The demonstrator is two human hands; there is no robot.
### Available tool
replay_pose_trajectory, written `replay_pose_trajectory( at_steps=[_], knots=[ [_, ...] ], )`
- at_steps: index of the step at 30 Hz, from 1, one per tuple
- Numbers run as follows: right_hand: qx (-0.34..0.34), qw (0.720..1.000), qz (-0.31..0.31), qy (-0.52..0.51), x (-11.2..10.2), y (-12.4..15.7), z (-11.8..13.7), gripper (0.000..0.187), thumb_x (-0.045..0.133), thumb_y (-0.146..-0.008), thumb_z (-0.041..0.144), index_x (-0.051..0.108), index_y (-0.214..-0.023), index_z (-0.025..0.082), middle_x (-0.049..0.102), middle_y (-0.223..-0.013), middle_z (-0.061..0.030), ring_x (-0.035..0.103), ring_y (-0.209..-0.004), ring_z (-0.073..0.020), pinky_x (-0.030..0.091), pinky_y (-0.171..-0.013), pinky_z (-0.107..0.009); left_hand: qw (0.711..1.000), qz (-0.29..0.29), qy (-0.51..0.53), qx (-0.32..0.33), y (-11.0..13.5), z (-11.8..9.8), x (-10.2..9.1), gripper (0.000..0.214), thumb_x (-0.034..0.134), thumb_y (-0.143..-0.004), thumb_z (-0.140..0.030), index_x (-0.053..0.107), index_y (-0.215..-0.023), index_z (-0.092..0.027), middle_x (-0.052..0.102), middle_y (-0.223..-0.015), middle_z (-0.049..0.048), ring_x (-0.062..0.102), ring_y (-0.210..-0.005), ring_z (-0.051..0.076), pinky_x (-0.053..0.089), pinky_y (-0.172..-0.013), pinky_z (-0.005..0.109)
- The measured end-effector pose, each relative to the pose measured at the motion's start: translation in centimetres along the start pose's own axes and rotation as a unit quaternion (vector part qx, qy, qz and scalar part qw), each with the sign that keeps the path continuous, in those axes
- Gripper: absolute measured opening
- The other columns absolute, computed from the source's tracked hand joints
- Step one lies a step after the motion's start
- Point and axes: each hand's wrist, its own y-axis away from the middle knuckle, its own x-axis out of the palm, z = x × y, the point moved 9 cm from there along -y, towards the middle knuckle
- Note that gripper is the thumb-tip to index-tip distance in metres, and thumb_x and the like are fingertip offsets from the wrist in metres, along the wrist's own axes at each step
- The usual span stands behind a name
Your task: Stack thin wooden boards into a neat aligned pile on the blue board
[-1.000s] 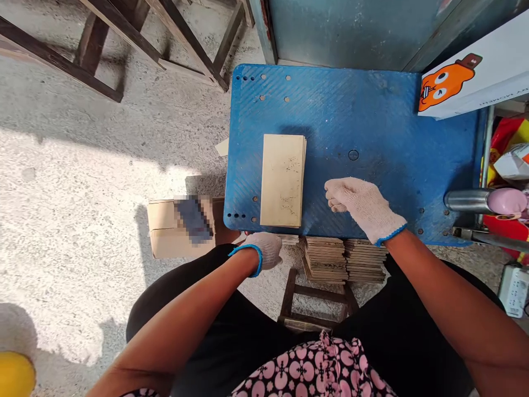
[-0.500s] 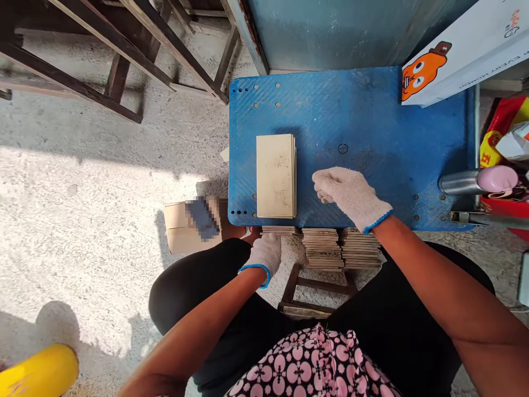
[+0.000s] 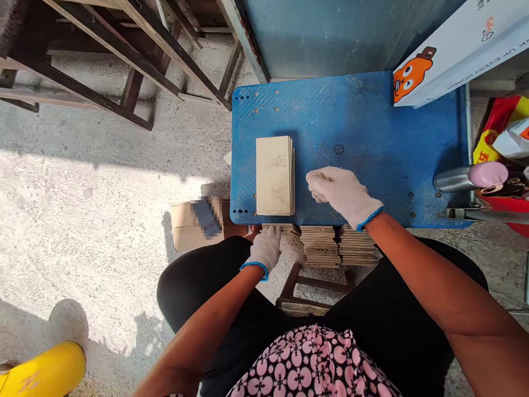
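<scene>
Both my hands wear white knit gloves with blue cuffs. My right hand (image 3: 341,193) rests on the blue plastic table (image 3: 372,121), fingers curled loosely, nothing visible in them, just right of a small stack of pale rectangular boards (image 3: 274,175). My left hand (image 3: 268,248) reaches below the table's near edge onto the leftmost of the stacks of thin wooden pieces (image 3: 320,245) under the table; its fingertips are hidden at that stack. I sit with dark trousers and a pink flowered top.
A cardboard box (image 3: 194,223) lies on the concrete floor left of the table. Dark wooden frames (image 3: 124,60) stand at the back left. A white carton with an orange cartoon (image 3: 442,55) and a steel flask with pink cap (image 3: 471,176) sit at right. A yellow object (image 3: 45,372) is bottom left.
The view has shifted a little. My left hand moved up from my thigh to the leftmost stack under the table edge. My right hand stays on the table.
</scene>
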Motion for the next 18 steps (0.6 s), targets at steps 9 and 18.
replay_pose_trajectory(
  at_steps=[9,18],
  knots=[
    [-0.01,1.0,0.026,-0.006,0.5,0.4,-0.1,0.02,0.065,-0.081,0.04,0.067,-0.079,0.02,0.062,-0.064,-0.0012,0.056,-0.065,-0.0146,0.043,-0.059,-0.026,1.0,-0.021,-0.017,-0.004,0.9,-0.8,1.4,0.085,0.067,-0.075,-0.019,0.029,-0.15,-0.01,0.034,-0.151,0.0251,0.029,-0.141,0.036,0.031,-0.108,0.043],
    [-0.027,0.995,0.032,0.087,-0.4,1.7,1.4,0.026,0.054,-0.085,0.042,0.063,-0.075,0.02,0.059,-0.064,0.0017,0.049,-0.059,-0.0115,0.035,-0.058,-0.026,0.998,-0.048,0.027,-0.017,0.5,-0.4,1.7,0.041,0.041,-0.091,-0.016,0.056,-0.129,-0.012,0.056,-0.127,0.0204,0.052,-0.121,0.032,0.041,-0.101,0.043]
  ],
)
